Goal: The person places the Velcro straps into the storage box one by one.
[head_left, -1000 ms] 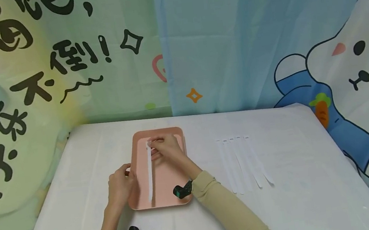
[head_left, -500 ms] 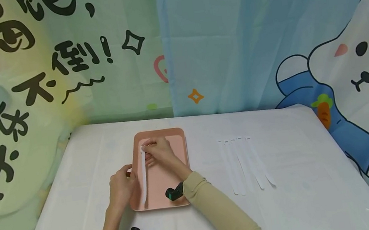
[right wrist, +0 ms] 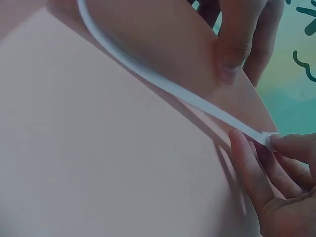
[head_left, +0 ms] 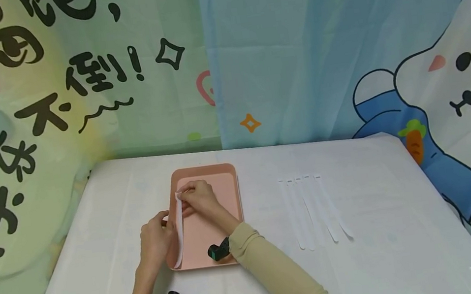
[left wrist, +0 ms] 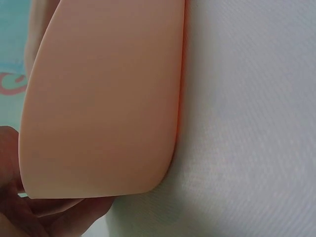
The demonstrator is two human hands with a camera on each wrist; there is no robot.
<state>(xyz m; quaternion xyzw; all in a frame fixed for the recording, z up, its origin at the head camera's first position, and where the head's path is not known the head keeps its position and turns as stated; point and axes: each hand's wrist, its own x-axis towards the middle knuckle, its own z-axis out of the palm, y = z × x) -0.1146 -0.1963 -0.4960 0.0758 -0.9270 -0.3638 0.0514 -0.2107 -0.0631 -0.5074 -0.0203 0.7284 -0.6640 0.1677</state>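
Two hands work at one pink tray, which lies upright on the white bench. The left hand grips the tray's left wall, its thumb on the inner face and other fingers behind, as the right wrist view shows; presumably this steadies a light tray that might slide or tip. The left wrist view gives mostly the outer face of the wall, so not every finger on that side can be made out.

The right hand reaches across the tray and pinches the far end of a white paper strip between thumb and forefinger. Taking it by the very tip seems sensible, since a limp strip can then be guided lengthwise along the wall. The strip is inside the tray, running down the left side to the near left corner, where it bends. Its shadow falls on the tray floor, so part of it appears raised. Whether its near end rests on the floor or leans on the wall, I cannot tell.

Several more white strips lie on the bench, right of the tray and well apart from it, roughly side by side, probably for easy picking one at a time.
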